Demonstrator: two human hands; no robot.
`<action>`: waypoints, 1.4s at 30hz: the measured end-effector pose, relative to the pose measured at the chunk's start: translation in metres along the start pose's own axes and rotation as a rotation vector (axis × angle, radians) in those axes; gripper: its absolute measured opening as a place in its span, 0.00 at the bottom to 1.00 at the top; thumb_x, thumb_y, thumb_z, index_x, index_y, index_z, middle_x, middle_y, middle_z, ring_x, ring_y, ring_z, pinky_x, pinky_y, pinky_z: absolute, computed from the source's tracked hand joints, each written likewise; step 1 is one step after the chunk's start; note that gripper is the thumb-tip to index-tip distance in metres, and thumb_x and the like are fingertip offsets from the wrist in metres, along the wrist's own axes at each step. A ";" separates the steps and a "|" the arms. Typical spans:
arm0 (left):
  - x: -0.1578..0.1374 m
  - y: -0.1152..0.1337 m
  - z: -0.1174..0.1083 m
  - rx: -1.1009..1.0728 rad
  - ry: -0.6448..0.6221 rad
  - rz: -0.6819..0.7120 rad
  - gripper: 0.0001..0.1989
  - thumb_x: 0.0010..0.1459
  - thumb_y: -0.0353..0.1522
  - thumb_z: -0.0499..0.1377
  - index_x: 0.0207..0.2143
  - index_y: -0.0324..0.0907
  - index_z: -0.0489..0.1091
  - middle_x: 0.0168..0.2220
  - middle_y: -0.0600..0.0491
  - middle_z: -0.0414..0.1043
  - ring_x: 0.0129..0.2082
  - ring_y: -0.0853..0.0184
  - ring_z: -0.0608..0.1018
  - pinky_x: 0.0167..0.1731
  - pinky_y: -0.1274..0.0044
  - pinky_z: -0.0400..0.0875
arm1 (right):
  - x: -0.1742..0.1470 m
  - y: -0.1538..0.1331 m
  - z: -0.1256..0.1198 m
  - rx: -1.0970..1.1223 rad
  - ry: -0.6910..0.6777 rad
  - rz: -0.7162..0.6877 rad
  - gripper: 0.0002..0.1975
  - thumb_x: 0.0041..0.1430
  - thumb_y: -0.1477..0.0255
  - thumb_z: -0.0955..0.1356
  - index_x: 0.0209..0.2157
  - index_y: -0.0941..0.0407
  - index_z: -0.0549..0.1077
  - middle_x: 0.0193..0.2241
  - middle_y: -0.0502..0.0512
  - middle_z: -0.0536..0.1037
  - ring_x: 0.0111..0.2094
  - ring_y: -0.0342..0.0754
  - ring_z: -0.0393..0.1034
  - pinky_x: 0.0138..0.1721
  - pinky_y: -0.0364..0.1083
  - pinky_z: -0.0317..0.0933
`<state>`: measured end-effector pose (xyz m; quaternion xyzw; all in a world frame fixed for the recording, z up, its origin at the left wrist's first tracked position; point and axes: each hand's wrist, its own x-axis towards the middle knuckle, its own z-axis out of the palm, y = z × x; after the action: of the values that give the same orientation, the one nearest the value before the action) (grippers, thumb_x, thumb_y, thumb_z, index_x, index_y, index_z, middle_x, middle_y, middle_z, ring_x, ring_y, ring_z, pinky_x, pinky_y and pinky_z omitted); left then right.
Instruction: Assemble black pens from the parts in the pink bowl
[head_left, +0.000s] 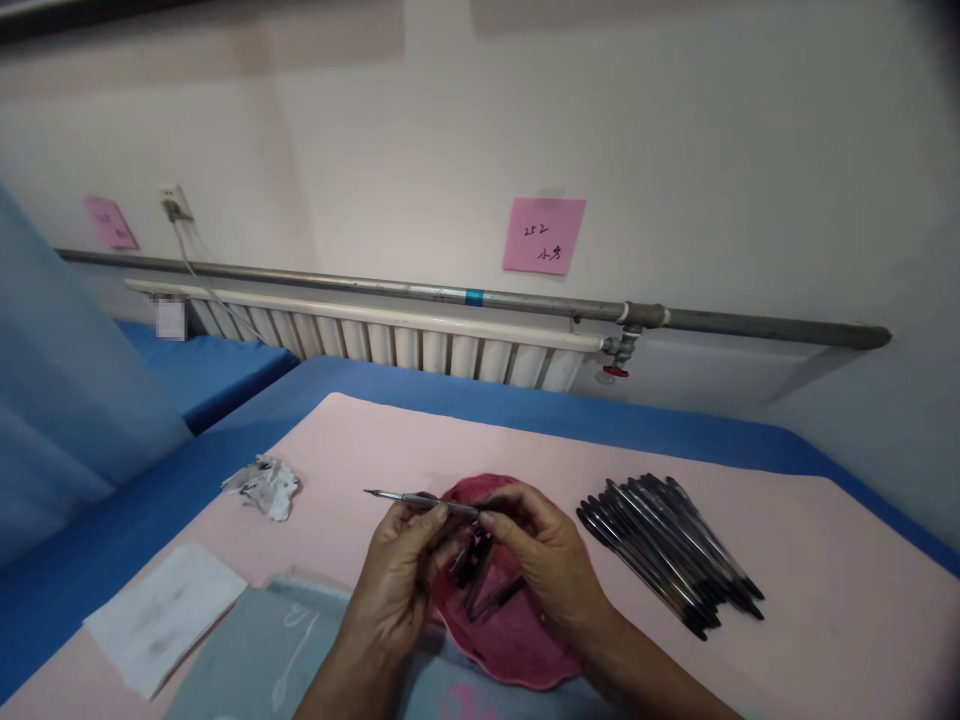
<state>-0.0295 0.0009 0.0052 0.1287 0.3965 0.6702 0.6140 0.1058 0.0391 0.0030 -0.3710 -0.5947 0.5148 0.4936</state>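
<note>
Between both hands a slim dark pen [409, 498] lies nearly level, its bare metal tip pointing left. My left hand [394, 575] is closed round the middle of its barrel. With thumb and fingers, my right hand [555, 560] pinches the right end; the fingers hide exactly how that end looks. Right beneath is a dark pink bowl [525, 655] with a wavy rim, and in it lie several black pen pieces [499, 598]. To the right of my right hand, a pile of black capped pens [664, 550] lies on the pink sheet.
A crumpled, stained tissue [266, 487] and a smudged folded white paper [165, 615] lie at left. Grey-green cloth [247, 640] covers the near edge. The pink sheet [840, 590] rests on a blue bed [675, 425]. Behind stand a white radiator [409, 343] and a pipe [750, 328].
</note>
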 end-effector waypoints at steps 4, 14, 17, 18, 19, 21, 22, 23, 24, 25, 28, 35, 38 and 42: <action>0.000 -0.003 0.002 0.000 0.015 -0.004 0.07 0.47 0.23 0.63 0.29 0.37 0.68 0.30 0.49 0.76 0.31 0.64 0.80 0.35 0.74 0.76 | 0.001 0.001 -0.002 -0.012 0.003 0.005 0.04 0.49 0.70 0.70 0.28 0.54 0.73 0.27 0.48 0.75 0.31 0.43 0.68 0.36 0.44 0.63; -0.003 -0.005 0.004 0.004 -0.002 0.000 0.10 0.44 0.24 0.66 0.29 0.37 0.67 0.28 0.51 0.76 0.30 0.66 0.79 0.34 0.75 0.76 | 0.001 0.005 -0.008 -0.261 -0.037 -0.110 0.05 0.53 0.68 0.68 0.26 0.55 0.71 0.23 0.47 0.72 0.26 0.42 0.66 0.28 0.41 0.61; -0.002 -0.005 0.003 0.013 -0.015 -0.001 0.10 0.44 0.24 0.66 0.29 0.37 0.68 0.28 0.51 0.76 0.30 0.67 0.79 0.34 0.76 0.76 | 0.002 0.004 -0.009 -0.295 -0.104 -0.112 0.08 0.57 0.67 0.65 0.27 0.55 0.71 0.22 0.48 0.72 0.25 0.42 0.66 0.28 0.42 0.61; -0.001 -0.005 0.002 0.011 -0.018 0.000 0.10 0.44 0.24 0.65 0.30 0.37 0.68 0.29 0.51 0.76 0.31 0.67 0.79 0.34 0.76 0.76 | 0.002 0.004 -0.009 -0.290 -0.126 -0.113 0.07 0.57 0.68 0.64 0.29 0.55 0.72 0.24 0.48 0.73 0.26 0.42 0.67 0.29 0.42 0.62; 0.000 -0.005 0.001 0.008 -0.017 0.002 0.10 0.44 0.24 0.65 0.30 0.37 0.68 0.29 0.51 0.76 0.31 0.67 0.79 0.34 0.76 0.75 | 0.002 0.003 -0.009 -0.281 -0.142 -0.114 0.06 0.56 0.68 0.65 0.32 0.54 0.72 0.27 0.49 0.75 0.28 0.43 0.68 0.31 0.42 0.63; 0.002 -0.005 -0.001 -0.001 -0.004 0.009 0.10 0.44 0.24 0.65 0.30 0.37 0.68 0.29 0.50 0.76 0.31 0.66 0.79 0.33 0.76 0.75 | 0.002 0.003 -0.008 -0.277 -0.153 -0.119 0.07 0.54 0.71 0.66 0.37 0.54 0.71 0.31 0.49 0.76 0.31 0.43 0.70 0.33 0.43 0.65; 0.003 -0.005 -0.001 -0.003 0.002 0.013 0.10 0.44 0.24 0.66 0.29 0.37 0.68 0.29 0.50 0.76 0.31 0.66 0.79 0.33 0.76 0.75 | 0.002 0.002 -0.008 -0.292 -0.149 -0.129 0.08 0.54 0.72 0.67 0.38 0.53 0.71 0.31 0.49 0.76 0.31 0.43 0.71 0.33 0.43 0.65; 0.003 -0.004 -0.002 -0.003 0.005 0.016 0.10 0.44 0.25 0.66 0.29 0.37 0.68 0.29 0.50 0.76 0.31 0.66 0.79 0.34 0.76 0.75 | 0.002 0.002 -0.009 -0.325 -0.147 -0.147 0.07 0.54 0.73 0.66 0.37 0.53 0.71 0.31 0.49 0.76 0.31 0.43 0.71 0.33 0.43 0.65; 0.003 -0.004 -0.002 0.000 0.005 0.019 0.10 0.43 0.25 0.66 0.28 0.37 0.68 0.28 0.50 0.76 0.30 0.66 0.79 0.34 0.75 0.75 | 0.001 0.001 -0.009 -0.372 -0.154 -0.173 0.05 0.55 0.73 0.65 0.35 0.53 0.71 0.30 0.49 0.76 0.30 0.43 0.70 0.33 0.43 0.64; 0.003 -0.004 -0.002 0.005 0.000 0.021 0.10 0.43 0.25 0.66 0.28 0.37 0.68 0.28 0.50 0.76 0.30 0.66 0.79 0.34 0.75 0.75 | 0.001 0.001 -0.010 -0.427 -0.169 -0.206 0.04 0.57 0.72 0.64 0.34 0.54 0.71 0.29 0.49 0.76 0.30 0.43 0.70 0.33 0.43 0.64; 0.001 -0.003 -0.001 0.018 -0.017 0.020 0.11 0.42 0.26 0.67 0.29 0.37 0.68 0.28 0.51 0.76 0.30 0.66 0.79 0.34 0.76 0.75 | 0.002 -0.002 -0.013 -0.582 -0.233 -0.300 0.07 0.61 0.70 0.62 0.33 0.54 0.71 0.28 0.50 0.75 0.30 0.43 0.69 0.33 0.44 0.62; -0.001 -0.002 0.001 0.015 -0.016 0.027 0.13 0.39 0.27 0.69 0.28 0.38 0.68 0.28 0.51 0.76 0.28 0.67 0.78 0.31 0.78 0.74 | 0.002 -0.001 -0.018 -0.792 -0.290 -0.430 0.07 0.62 0.71 0.61 0.35 0.54 0.69 0.29 0.51 0.74 0.31 0.45 0.68 0.34 0.45 0.60; -0.001 -0.001 0.002 0.015 -0.008 0.028 0.13 0.39 0.27 0.69 0.28 0.38 0.68 0.26 0.52 0.75 0.27 0.68 0.78 0.30 0.79 0.74 | 0.003 0.000 -0.019 -0.822 -0.322 -0.447 0.08 0.62 0.70 0.61 0.37 0.55 0.69 0.31 0.53 0.74 0.34 0.46 0.68 0.36 0.46 0.61; -0.001 0.000 0.002 0.023 -0.002 0.030 0.13 0.39 0.27 0.68 0.27 0.38 0.68 0.25 0.52 0.75 0.26 0.69 0.78 0.30 0.79 0.74 | 0.003 -0.001 -0.021 -0.857 -0.327 -0.446 0.06 0.60 0.71 0.62 0.37 0.56 0.68 0.32 0.54 0.74 0.35 0.47 0.68 0.36 0.46 0.60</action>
<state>-0.0279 0.0005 0.0063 0.1424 0.4015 0.6748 0.6027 0.1251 0.0471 0.0041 -0.3186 -0.8866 0.1580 0.2956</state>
